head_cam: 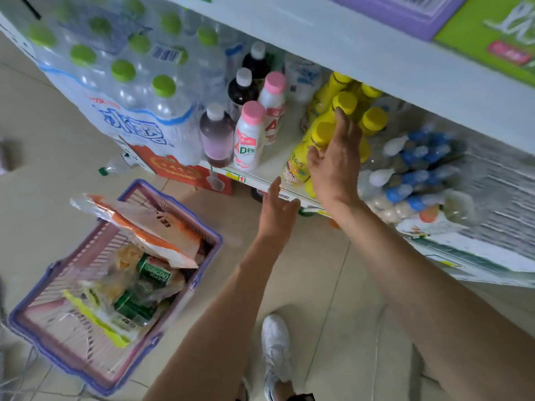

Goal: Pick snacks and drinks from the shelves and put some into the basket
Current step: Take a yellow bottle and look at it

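Several yellow-capped bottles (346,104) stand in a cluster on the low white shelf (269,180). My right hand (335,157) reaches in among them, fingers straight against the front yellow bottle (295,166), thumb spread to the left. My left hand (278,209) hovers open just below the shelf's front edge, holding nothing. The purple and pink basket (37,334) sits on the floor at lower left, holding an orange and white snack bag (150,230), green cans (150,273) and other packets.
Pink-capped white bottles (249,134) and dark drink bottles (241,88) stand left of the yellow ones. A shrink-wrapped pack of green-capped water (121,70) fills the shelf's left. Blue-capped bottle packs (417,175) lie at right. My white shoe (275,351) is on the tiled floor.
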